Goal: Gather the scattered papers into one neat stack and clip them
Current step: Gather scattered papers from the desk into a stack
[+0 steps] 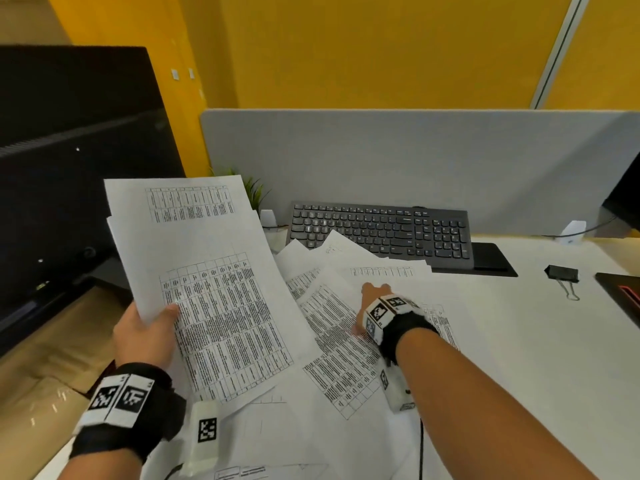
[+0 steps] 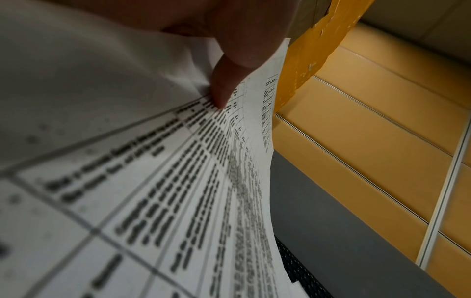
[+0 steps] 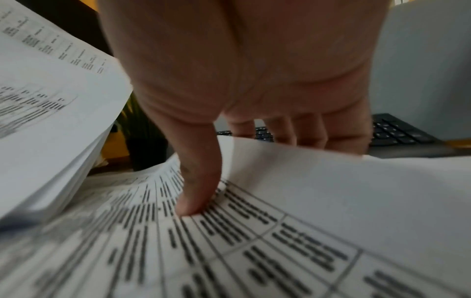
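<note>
My left hand (image 1: 152, 332) grips a raised bundle of printed papers (image 1: 214, 271) by its lower left corner, thumb on the front; the left wrist view shows the thumb (image 2: 224, 86) pressed on the top sheet (image 2: 153, 181). More printed sheets (image 1: 346, 375) lie fanned across the white desk (image 1: 519, 358). My right hand (image 1: 367, 308) reaches into them. Its thumb (image 3: 196, 191) presses on a printed sheet (image 3: 331, 201) and the fingers go behind that sheet's raised edge. A black binder clip (image 1: 561, 273) lies on the desk far to the right, away from both hands.
A black keyboard (image 1: 381, 233) sits behind the papers, before a grey divider panel (image 1: 415, 150). A dark monitor (image 1: 69, 168) stands at the left and a small plant (image 1: 256, 192) peeks out behind the held bundle. A dark object (image 1: 620, 289) lies at the right edge.
</note>
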A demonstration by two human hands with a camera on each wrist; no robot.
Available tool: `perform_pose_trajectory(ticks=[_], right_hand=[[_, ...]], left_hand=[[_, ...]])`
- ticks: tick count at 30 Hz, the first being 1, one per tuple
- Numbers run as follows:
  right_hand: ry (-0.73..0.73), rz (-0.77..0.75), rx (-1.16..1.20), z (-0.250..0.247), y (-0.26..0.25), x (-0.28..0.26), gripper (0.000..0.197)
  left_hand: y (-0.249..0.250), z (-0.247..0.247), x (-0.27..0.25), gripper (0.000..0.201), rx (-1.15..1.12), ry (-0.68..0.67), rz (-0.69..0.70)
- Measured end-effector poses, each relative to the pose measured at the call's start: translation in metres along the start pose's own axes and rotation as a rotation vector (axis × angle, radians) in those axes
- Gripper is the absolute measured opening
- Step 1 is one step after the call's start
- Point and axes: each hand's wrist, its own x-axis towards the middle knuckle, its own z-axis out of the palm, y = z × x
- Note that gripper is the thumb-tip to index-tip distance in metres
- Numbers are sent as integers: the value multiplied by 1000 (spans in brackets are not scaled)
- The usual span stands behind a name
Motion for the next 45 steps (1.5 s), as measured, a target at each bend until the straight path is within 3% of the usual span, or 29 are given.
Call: perform_pose_trajectory(ticks=[3, 7, 13, 16, 19, 21, 23, 27, 31, 33, 34, 37, 39, 43, 45], right_hand=[[-15, 61, 77, -6, 7, 0, 96], [10, 81, 63, -2, 20, 1, 67], [6, 101, 59, 9, 6, -3, 81], [-12, 89, 81, 7, 6, 0, 64], [-16, 70, 132, 3, 8, -2, 60], [61, 15, 170, -11, 12, -8, 35], [229, -30, 210, -41, 20, -16, 19], [669, -148, 284, -117, 33, -56, 21], [843, -505, 701, -161, 40, -112, 33], [774, -650, 997, -165, 49, -122, 33], [706, -649, 1110, -160, 54, -118, 32], [490, -469, 1278, -123, 65, -83, 32], [362, -353, 1251, -89, 66, -63, 35], [198, -201, 1162, -37, 72, -30, 58], [151, -194, 1189, -28, 72, -25, 65]], left_hand=[[-1, 1, 0, 39, 22, -10, 0], [-1, 6, -3, 39, -6, -34, -16], [-1, 10, -7, 40, -33, -48, -31], [-1, 8, -9, 40, -37, -56, -22], [-1, 6, -9, 39, -34, -59, -12], [-1, 5, -9, 39, -41, -63, -16], [0, 4, -8, 38, -45, -66, -20], [3, 11, -7, 38, -53, -80, -21], [12, 29, -16, 39, -90, -157, -14], [16, 42, -24, 36, -94, -188, -18], [18, 49, -28, 33, -94, -203, -17], [30, 68, -45, 20, -97, -332, -28], [41, 79, -61, 7, -114, -425, -13], [45, 95, -69, 16, -170, -525, -83], [42, 95, -65, 46, -281, -581, -190]])
